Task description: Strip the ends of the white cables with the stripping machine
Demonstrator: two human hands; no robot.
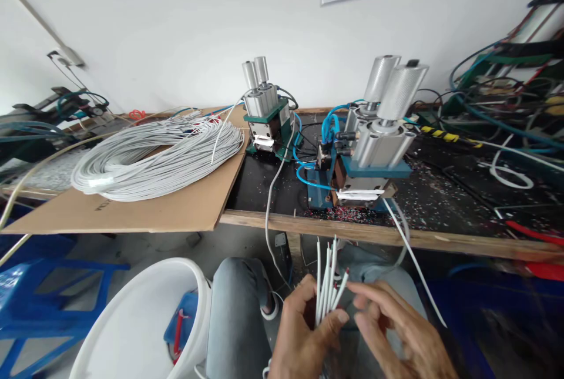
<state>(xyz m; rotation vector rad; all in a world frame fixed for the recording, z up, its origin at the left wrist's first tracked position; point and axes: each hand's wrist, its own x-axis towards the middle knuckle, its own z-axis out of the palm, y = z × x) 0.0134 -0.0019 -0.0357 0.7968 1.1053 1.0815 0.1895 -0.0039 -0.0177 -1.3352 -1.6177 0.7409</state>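
The left grip [300,326] pinches a bundle of thin white plastic-coated wires [327,285], tips toward twelve o'clock; the right grip [399,326], parted, hovers at four. Probably light, springy; best held below the tips.

Curling left hand [302,332] closed, thumb across front; holding right hand [414,335] just beside, fingers loosely bent.

Black wood-edged bench [249,194]: cardboard sheet [189,211] left, small machine [263,123], larger machine [379,153], scattered scraps [352,214].
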